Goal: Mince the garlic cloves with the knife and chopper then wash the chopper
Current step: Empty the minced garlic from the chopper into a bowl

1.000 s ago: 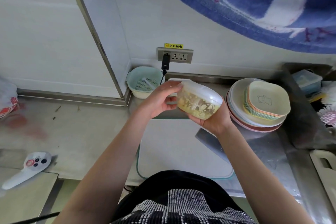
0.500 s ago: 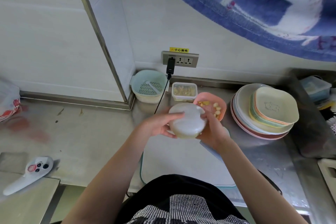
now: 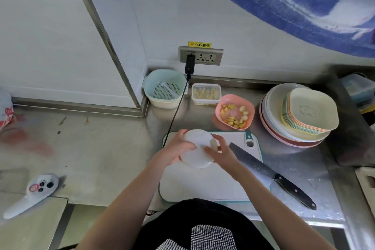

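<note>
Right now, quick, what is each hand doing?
Left hand: grips the side of the white chopper over the cutting board.
Right hand: holds the chopper's other side, fingers across its lid.

white chopper (image 3: 196, 149), teal-edged white board (image 3: 207, 184), pink bowl (image 3: 220, 108) of yellow pieces, black-handled knife (image 3: 269, 174), pastel plates (image 3: 304, 126).
</note>
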The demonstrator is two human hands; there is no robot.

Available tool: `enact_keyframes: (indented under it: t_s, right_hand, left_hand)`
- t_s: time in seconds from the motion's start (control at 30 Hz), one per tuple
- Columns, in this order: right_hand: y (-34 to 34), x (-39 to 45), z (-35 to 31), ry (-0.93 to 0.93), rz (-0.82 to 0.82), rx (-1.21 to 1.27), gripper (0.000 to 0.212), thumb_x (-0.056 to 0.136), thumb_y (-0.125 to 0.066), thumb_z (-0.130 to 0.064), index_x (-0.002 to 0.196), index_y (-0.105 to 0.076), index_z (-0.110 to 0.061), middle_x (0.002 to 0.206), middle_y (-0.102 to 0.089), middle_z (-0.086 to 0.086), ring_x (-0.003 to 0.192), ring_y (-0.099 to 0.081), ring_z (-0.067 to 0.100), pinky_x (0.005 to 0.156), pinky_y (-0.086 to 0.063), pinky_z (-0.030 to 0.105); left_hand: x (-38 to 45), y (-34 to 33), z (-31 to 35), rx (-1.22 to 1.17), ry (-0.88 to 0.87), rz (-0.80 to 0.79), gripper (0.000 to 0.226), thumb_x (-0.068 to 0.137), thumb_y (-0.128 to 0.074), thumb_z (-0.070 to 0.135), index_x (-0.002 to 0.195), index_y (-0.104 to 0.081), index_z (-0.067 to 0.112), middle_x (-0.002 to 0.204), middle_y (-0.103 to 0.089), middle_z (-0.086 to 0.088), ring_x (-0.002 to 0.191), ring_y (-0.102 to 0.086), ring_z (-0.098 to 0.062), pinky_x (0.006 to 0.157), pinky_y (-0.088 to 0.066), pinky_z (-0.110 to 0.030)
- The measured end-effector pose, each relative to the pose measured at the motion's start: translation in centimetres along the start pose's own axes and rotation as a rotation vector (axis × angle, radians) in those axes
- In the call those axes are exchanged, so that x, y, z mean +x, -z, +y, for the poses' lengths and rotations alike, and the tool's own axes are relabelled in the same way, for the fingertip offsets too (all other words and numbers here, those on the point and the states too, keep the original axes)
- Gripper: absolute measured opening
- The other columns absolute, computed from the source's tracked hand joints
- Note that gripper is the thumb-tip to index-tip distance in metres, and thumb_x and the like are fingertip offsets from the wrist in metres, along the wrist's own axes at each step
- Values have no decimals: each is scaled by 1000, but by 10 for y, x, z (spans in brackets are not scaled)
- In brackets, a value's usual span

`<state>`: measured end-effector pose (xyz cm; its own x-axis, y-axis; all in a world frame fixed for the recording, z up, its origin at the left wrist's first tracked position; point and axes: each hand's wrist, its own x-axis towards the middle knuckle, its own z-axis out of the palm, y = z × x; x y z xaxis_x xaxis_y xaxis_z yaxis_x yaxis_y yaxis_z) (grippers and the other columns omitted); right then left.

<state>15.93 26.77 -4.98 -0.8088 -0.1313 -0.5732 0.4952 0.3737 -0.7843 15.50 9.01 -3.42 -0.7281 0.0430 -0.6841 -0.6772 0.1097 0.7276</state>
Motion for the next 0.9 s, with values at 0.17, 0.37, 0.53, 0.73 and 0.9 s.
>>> enact_keyframes:
  t_s: [0.17, 0.37, 0.53, 0.73, 0.9]
  right_hand:
    - [-1, 16, -13, 46, -145, -140, 66, 92, -59, -37, 142, -18, -51, 110, -67, 0, 100, -63, 21, 83, -53, 34]
    - [7, 53, -55, 193, 166, -323, 45, 87, -52, -15, 130, -40, -21, 95, -65, 6, 76, -60, 20, 62, -48, 35]
    - [14, 93, -96, 337, 245, -733, 56, 83, -50, -2, 136, -37, -13, 125, -53, 14, 111, -51, 32, 80, -47, 37]
    - [26, 149, -127, 333, 156, -1142, 99, 79, -73, -13, 153, -7, -21, 161, 0, 3, 147, -1, 29, 114, -22, 49]
    - [24, 171, -130, 300, 80, -1260, 121, 70, -84, -29, 153, 3, -19, 158, -12, 8, 145, -9, 34, 111, -23, 56]
  left_hand:
    - [-1, 8, 1, 449, -288, 202, 99, 57, -72, 43, 144, -26, 43, 148, -32, -4, 134, -32, -27, 110, -32, -46]
    - [6, -8, 2, 1260, -320, 146, 109, 66, -74, 51, 147, -1, 49, 159, 9, 1, 143, 13, -40, 111, -3, -65]
    - [18, -2, 10, 1201, -302, 242, 107, 61, -74, 55, 147, -13, 42, 154, -14, 2, 139, -9, -35, 107, -22, -58]
    - [20, -4, 0, 1184, -307, 256, 101, 66, -70, 57, 148, -13, 41, 155, -7, 4, 142, -1, -33, 109, -14, -57]
    - [20, 0, 10, 1177, -255, 202, 105, 62, -74, 65, 147, -16, 42, 156, -10, 4, 142, -3, -33, 112, -9, -60]
